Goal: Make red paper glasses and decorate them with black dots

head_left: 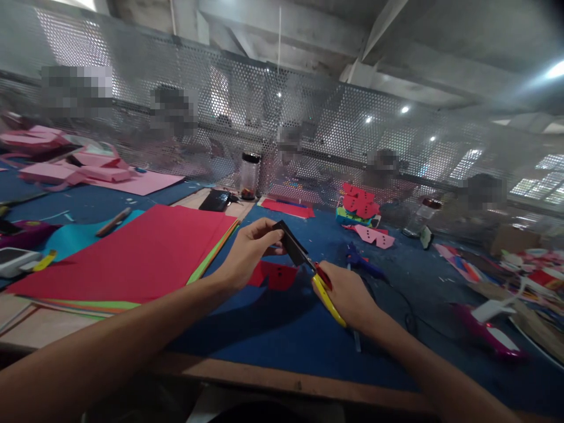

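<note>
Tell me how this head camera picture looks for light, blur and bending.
Head view: dim, ceiling lamps flaring top right; wide-angle bending curves the perforated metal screen and smears the edges; the left hand on the small black paper piece and the right hand on the yellow-handled scissors look fairly sharp; soft arm shadow on the blue table mat.

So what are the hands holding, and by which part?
Left hand pinches a black card by its left end; right hand grips scissors by the yellow handles.
</note>
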A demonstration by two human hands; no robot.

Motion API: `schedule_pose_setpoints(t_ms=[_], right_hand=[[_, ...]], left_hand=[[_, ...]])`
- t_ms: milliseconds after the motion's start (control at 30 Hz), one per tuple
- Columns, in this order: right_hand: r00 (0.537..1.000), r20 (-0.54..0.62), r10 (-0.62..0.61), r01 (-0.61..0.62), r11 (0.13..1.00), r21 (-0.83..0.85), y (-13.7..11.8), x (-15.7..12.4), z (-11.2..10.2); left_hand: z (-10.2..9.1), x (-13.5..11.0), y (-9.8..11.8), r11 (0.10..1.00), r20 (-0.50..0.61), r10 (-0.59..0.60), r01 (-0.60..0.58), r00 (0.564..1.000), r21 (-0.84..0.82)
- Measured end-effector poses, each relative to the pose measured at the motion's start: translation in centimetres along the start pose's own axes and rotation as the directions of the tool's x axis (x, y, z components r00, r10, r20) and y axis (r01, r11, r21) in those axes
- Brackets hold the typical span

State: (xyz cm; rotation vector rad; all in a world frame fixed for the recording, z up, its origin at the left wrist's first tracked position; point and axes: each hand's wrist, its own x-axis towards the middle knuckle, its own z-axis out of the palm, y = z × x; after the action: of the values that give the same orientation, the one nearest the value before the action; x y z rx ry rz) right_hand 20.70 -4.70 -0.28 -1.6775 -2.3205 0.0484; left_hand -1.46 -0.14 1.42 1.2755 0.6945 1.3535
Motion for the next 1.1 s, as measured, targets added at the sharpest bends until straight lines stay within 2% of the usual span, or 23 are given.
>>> schedule_pose_setpoints(t_ms=[533,767,1100], right_hand=[[1.0,-0.006,-0.016,0.016,1.0,-0.003,0.21,0.05,0.12],[0.999,-0.024,-0.025,0.025,0.999,0.026,0.15,0.07,0.17],[1.0,0.002,-0.025,0.025,0.999,0.033,0.06,0.09,0.08]], left_hand=[[0.1,-0.09,0.28,1.0,0.001,-0.005,0.005,1.0,-0.006],[0.35,-0.24,0.11,1.0,0.049,-0.017,0.017,0.999,-0.009],[0.33,-0.28,-0.04,1.0,0.049,-0.016,0.016,0.999,-0.005]])
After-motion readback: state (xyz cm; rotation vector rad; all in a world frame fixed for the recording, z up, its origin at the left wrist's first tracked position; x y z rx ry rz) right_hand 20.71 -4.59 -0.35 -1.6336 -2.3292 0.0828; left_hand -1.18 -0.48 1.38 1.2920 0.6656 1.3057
